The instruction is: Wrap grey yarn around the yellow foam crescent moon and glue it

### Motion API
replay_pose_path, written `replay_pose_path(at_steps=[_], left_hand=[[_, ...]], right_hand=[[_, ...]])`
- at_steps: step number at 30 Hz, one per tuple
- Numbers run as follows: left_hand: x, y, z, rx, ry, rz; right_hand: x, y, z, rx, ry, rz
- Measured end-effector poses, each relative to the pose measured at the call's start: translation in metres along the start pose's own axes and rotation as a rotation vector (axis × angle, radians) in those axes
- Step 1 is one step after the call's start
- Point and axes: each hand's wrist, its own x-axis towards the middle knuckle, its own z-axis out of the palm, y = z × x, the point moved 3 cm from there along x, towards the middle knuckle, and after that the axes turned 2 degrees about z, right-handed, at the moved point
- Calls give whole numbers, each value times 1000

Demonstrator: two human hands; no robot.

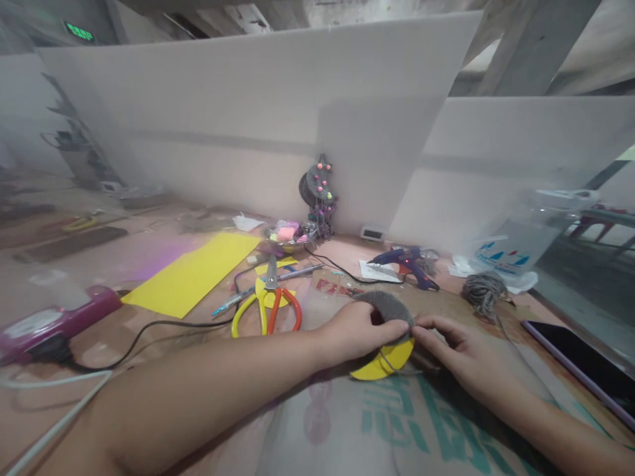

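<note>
A crescent of yellow card (384, 365), its upper part wrapped in grey yarn (391, 305), is held over the table in my left hand (364, 330). The thumb presses on the wrapped part and the other fingers curl behind it, partly hidden. My right hand (449, 340) pinches with thumb and forefinger at the right edge of the crescent, where the wrapping meets the bare card; it seems to have the yarn there, though the pinch hides it. A loose strand crosses the yellow card below the thumb.
Scissors (268, 307), a yellow sheet (193, 274) and a purple power strip (64, 320) lie left. Behind are a glue gun (409, 261) and a decorated grey crescent (317, 185). A yarn ball (483, 294) and a phone (585, 363) lie right. Black cable crosses the left side.
</note>
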Motion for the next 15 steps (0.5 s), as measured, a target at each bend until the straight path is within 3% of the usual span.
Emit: replay_pose_path(at_steps=[6, 11, 15], left_hand=[[3, -4, -3, -80, 116, 1], [4, -3, -5, -84, 170, -35], [5, -2, -3, -127, 139, -15]], right_hand=[[11, 7, -21, -26, 74, 47], [29, 31, -52, -34, 170, 51], [44, 58, -71, -73, 204, 134]])
